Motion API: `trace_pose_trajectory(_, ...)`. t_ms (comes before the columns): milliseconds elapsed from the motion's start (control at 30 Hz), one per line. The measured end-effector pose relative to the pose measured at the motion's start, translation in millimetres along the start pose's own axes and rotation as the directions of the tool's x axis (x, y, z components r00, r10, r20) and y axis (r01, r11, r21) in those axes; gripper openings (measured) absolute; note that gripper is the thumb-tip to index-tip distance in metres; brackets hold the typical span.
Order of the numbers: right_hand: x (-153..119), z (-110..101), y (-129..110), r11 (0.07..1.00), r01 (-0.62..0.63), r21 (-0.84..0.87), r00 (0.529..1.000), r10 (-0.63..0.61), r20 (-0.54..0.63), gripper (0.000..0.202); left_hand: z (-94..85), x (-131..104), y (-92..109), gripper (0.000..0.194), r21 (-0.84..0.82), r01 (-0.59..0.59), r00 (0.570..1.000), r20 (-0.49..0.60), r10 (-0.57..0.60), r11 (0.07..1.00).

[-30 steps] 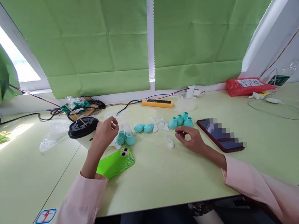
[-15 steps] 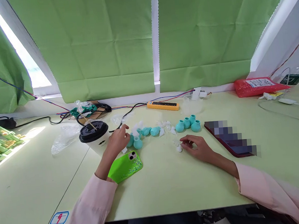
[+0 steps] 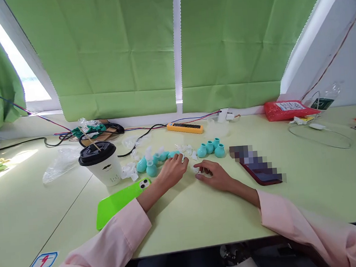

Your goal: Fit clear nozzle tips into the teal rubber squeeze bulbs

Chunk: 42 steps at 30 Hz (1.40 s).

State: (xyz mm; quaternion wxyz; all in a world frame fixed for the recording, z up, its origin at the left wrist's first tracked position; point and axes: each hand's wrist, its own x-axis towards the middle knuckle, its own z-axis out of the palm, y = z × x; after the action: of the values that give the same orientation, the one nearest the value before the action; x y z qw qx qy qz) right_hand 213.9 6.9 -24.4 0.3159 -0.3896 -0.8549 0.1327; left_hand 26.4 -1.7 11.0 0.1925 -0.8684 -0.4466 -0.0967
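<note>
My left hand (image 3: 173, 171) reaches over the middle of the table, fingers bent and close together beside the teal bulb-shaped pots. Whether its fingertips pinch one of the small white pieces is too small to tell. Facing it, my right hand (image 3: 214, 175) has its thumb and forefinger closed about a small clear-and-white plastic piece (image 3: 196, 170). Teal pots (image 3: 151, 169) lie and stand to the left, one with a clear tip pointing up. Further right, several upright teal pots (image 3: 219, 150) stand grouped together. Small white pieces (image 3: 194, 155) are scattered behind my hands.
A lidded paper cup (image 3: 109, 171) and a green-cased phone (image 3: 118, 202) are at left. At right lies a dark red-edged phone (image 3: 261, 172). Behind are an orange power strip (image 3: 185, 128), cables, and a red package (image 3: 289, 110). Crumpled white paper (image 3: 129, 172) sits by the cup.
My left hand has moved right, from beside the cup to near my right hand. The right hand stays at the small piece. The view has shifted slightly to the right.
</note>
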Motion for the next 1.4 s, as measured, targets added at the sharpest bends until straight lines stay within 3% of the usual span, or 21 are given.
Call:
trace_pose_trajectory(100,4,0,4,0.999,-0.034,-0.007,0.999,0.034,-0.04,0.024,14.3,6,1,0.028,-0.048,0.079,0.996,0.05,-0.077,0.996)
trace_pose_trajectory(300,12,3,13,0.993,-0.107,-0.041,0.992,0.104,-0.078,0.022,39.6,7,-3,0.035,-0.105,-0.008,0.998,0.068,0.015,0.994)
trace_pose_trajectory(433,13,5,17,0.986,-0.146,-0.074,0.986,0.139,-0.094,0.022,49.2,9,-4,0.028,-0.103,0.04,0.995,0.089,-0.031,0.994)
trace_pose_trajectory(600,15,7,15,0.976,-0.186,-0.113,0.98,0.176,-0.094,0.031,44.9,11,-4,0.024,-0.103,0.114,0.987,0.126,-0.1,0.988)
trace_pose_trajectory(767,16,8,13,0.97,-0.205,-0.128,0.976,0.193,-0.099,0.02,33.6,7,-1,0.019,-0.113,0.154,0.978,0.159,-0.136,0.981)
trace_pose_trajectory(1067,16,7,14,0.986,-0.166,0.011,0.971,0.165,-0.171,0.016,26.5,2,-5,0.025,-0.218,0.283,0.958,0.106,-0.265,0.934)
trace_pose_trajectory(1167,15,0,7,0.993,-0.1,0.069,0.953,0.116,-0.281,0.015,24.8,1,-1,0.025,-0.299,0.286,0.958,0.081,-0.275,0.91)
trace_pose_trajectory(1300,6,-9,-13,0.978,0.159,0.136,0.906,-0.091,-0.413,0.008,17.5,0,6,0.024,-0.451,0.25,0.963,0.021,-0.27,0.857)
trace_pose_trajectory(1367,-2,-10,-25,0.949,0.258,0.182,0.91,-0.175,-0.377,0.01,15.1,-1,9,0.021,-0.651,0.233,0.952,0.0,-0.308,0.722)
trace_pose_trajectory(1400,-6,-9,-30,0.932,0.281,0.231,0.924,-0.197,-0.329,0.011,14.9,-2,10,0.019,-0.762,0.227,0.94,0.007,-0.342,0.607)
